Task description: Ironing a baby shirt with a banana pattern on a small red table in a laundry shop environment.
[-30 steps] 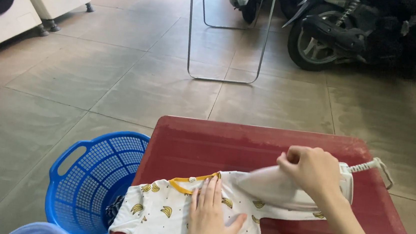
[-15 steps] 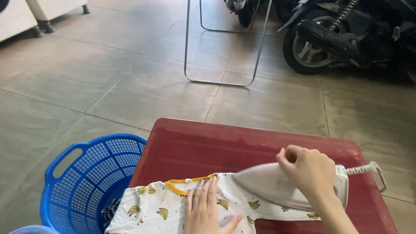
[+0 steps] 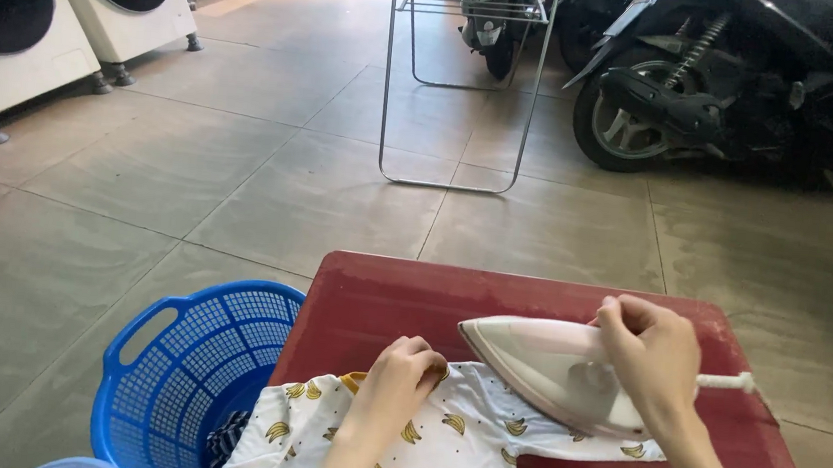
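Blue laundry basket point(image 3: 185, 374) sits on the floor right beside a dark red table point(image 3: 411, 299). On the table lies a small white shirt point(image 3: 438, 447) with a yellow banana print and yellow neck trim, spread flat. The left hand point(image 3: 402, 375) has its fingers curled, pressing down at the collar. The right hand point(image 3: 649, 353) is wrapped around the handle of a white iron point(image 3: 545, 368), soleplate resting on the shirt's shoulder.

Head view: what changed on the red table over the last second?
The left hand went from flat with spread fingers to curled at the banana-print shirt collar. The right hand slid the iron slightly leftward. Red table and blue basket stayed put.
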